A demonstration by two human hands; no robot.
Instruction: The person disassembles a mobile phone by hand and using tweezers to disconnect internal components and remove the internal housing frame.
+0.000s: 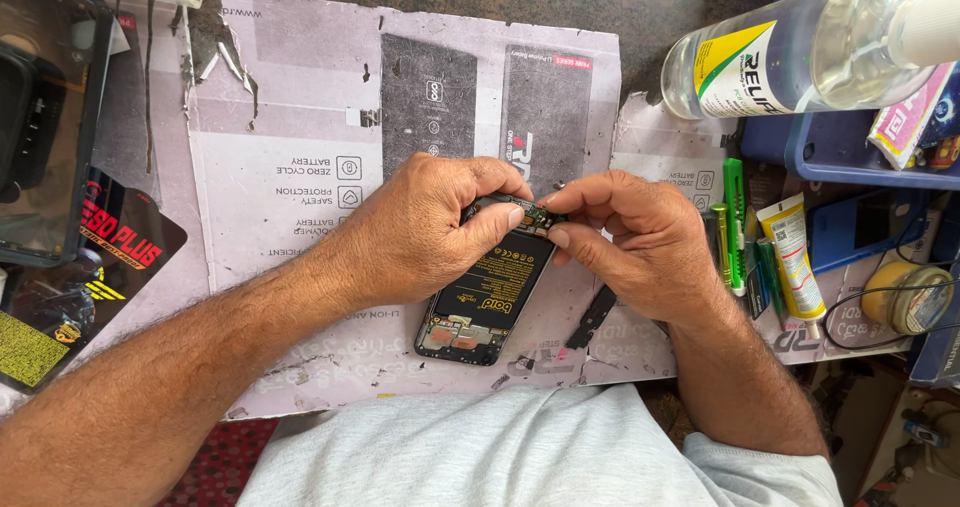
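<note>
worn printed work mat (300, 297) covers the bench and serves as landmark; everything below is placed against it. clear liquid bottle (800, 52) lies on its side off the mat's far right corner. opened smartphone (487, 307), back cover off and black battery exposed, lies tilted near the mat's middle, close to its near edge. left hand (425, 229) is curled over the phone's far end, thumb and forefinger closed on a small dark part (515, 210) there. right hand (630, 237) meets it from the right, fingertips pinched on the same part. yellow glue tube (790, 257) and green tool (733, 222) lie at the mat's right edge. small black strip (593, 317) lies just right of the phone. judgement: keep the pinch light, lift level, steady the phone body, avoid twisting the part.
</note>
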